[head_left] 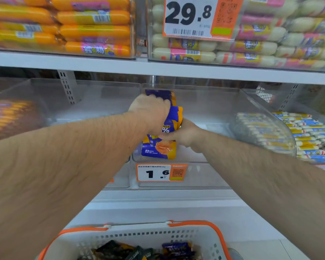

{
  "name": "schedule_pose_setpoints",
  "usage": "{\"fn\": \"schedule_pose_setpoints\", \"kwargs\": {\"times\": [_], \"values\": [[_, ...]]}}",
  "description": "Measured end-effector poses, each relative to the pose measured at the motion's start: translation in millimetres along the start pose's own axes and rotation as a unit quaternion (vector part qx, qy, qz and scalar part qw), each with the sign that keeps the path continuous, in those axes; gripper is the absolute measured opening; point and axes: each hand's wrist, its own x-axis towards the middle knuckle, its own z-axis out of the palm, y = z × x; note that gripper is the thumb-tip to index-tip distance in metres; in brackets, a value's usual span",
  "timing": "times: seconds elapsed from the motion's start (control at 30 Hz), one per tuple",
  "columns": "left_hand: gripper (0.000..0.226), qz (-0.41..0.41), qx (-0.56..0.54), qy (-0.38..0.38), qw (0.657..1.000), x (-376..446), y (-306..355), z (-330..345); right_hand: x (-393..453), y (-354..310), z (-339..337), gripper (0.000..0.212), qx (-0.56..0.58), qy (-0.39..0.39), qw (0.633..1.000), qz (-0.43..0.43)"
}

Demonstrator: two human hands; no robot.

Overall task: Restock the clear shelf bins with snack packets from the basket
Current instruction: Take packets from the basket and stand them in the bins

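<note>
Far left on the lower shelf, a clear bin (17, 113) holds a blurred mass of orange-brown packets that cannot be read. Next comes the left hand (150, 111), its fingers curled tight round the top of a bunch of purple-and-orange snack packets (162, 139), which stand upright inside the middle clear bin (214, 109), against its front left corner. The right hand (184, 135) pinches the same bunch lower down from the right side. Below them hangs a price tag (160, 173) reading 1.6. To the right, another bin (266, 132) carries blue-and-yellow sticks.

My guess at the risk: if both hands let go at once, the upright packets may fan out and topple, or slide over the low front wall, since nothing else in the bin props them.

The fingertips of both hands are hidden behind the packets, so the number held is unclear. The basket (219, 239) is cut off at the bottom edge; dark and purple packets show inside it.
</note>
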Motion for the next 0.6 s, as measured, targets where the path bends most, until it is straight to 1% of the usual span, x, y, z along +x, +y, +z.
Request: {"fn": "schedule_pose_setpoints", "kwargs": {"times": [0.07, 0.13, 0.2, 0.27, 0.33, 0.37, 0.47, 0.53, 0.6], "values": [[0.063, -0.008, -0.042, -0.025, 0.999, 1, -3, -1, -4, -4, -3, 0.027, -0.002, -0.021, 0.999, 0.04], [0.061, -0.012, -0.069, -0.048, 0.996, 3, -4, 0, -4, -3, -3, 0.023, -0.005, -0.025, 0.997, 0.066], [0.062, -0.01, -0.071, -0.06, 0.996, 5, -3, 0, -1, -2, -3, 0.023, 0.0, -0.022, 0.996, 0.084], [0.064, -0.009, -0.068, -0.075, 0.995, 7, -2, 0, 3, 0, -2, 0.033, 0.012, -0.009, 0.995, 0.099], [0.066, -0.012, -0.067, -0.103, 0.992, 9, -3, -1, 5, 2, -1, 0.052, 0.024, -0.007, 0.993, 0.112], [0.07, -0.014, -0.063, -0.124, 0.99, 10, -3, -1, 5, 3, -1, 0.053, 0.024, -0.019, 0.992, 0.119], [0.087, -0.014, -0.037, -0.174, 0.984, 12, -3, -2, 0, 3, 0, 0.034, 0.005, -0.06, 0.989, 0.135], [0.092, -0.012, -0.031, -0.184, 0.982, 13, -2, -2, -1, 3, 0, 0.031, 0.004, -0.06, 0.99, 0.124], [0.091, -0.017, -0.043, -0.189, 0.981, 13, -1, -3, -2, 3, 0, 0.03, 0.01, -0.063, 0.992, 0.106]]}}
